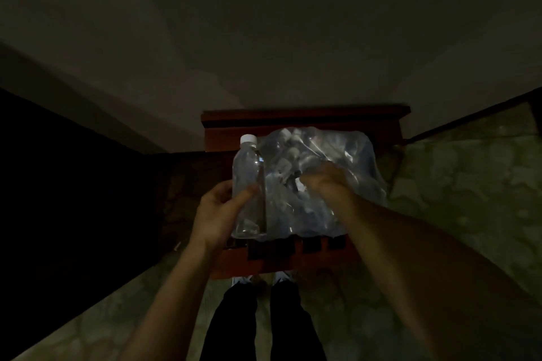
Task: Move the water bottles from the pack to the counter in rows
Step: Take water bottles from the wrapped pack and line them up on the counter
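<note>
A shrink-wrapped pack of water bottles [337, 161] sits on a dark red wooden chair [302, 123] in dim light. My left hand [218, 211] grips a clear water bottle with a white cap [247, 173] around its lower half, holding it upright at the pack's left side. My right hand [322, 182] reaches into the torn opening in the plastic wrap, and its fingers are buried among the bottle tops, so I cannot see what they hold. Several white caps show through the wrap.
The chair stands against a pale wall. A patterned greenish floor [469, 184] spreads to the right and below. A very dark surface [58, 184] fills the left side. My legs in black trousers and pale shoes [281, 277] are under the chair's front edge.
</note>
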A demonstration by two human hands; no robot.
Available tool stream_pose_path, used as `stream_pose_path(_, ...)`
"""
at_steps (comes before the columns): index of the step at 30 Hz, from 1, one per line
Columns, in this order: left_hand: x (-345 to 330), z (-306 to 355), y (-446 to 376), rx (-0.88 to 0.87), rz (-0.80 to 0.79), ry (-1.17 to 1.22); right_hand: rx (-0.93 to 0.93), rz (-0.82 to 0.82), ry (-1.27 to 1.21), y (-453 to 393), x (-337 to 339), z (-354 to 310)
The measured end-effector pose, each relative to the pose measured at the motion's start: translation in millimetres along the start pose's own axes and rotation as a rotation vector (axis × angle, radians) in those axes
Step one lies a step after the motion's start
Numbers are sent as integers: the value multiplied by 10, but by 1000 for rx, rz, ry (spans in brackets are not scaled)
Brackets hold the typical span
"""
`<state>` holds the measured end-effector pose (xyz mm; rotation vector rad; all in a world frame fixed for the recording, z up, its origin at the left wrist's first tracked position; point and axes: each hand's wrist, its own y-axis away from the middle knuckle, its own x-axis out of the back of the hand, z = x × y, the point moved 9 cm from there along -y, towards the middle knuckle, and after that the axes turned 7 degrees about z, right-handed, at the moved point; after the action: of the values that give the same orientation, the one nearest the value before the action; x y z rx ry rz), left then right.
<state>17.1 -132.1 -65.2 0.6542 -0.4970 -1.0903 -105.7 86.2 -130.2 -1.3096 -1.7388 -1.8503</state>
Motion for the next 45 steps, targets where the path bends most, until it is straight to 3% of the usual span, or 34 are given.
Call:
stream_pose_path(11, -158, 88, 102, 92, 33, 44, -105, -27, -459, 636, 370, -80)
stream_pose_path(17, -137, 311, 264, 36, 13, 66, -124, 39, -963, 1111, 516, 27)
stream_pose_path(22, -96, 583, 505, -21, -13, -9, -74, 72, -986, 1545, 781, 19)
stream_pose_path(28, -16, 1389, 1002, -330, 43, -157, 219, 209, -1065, 2262, 1510, -429)
stream_pose_path(32, 229, 1878, 1527, -508, 124, -68, 476, 287, -1179, 2826, 1812, -746)
stream_pose_path(37, 828, 2171, 2247, -725, 261, -37, 708, 201, -1298, 3492, 1772, -1014)
stream_pose_path(45, 1894, 2403, 3353, -896, 510, -7, 1050, 132, -1393, 4572, 1769, -1546)
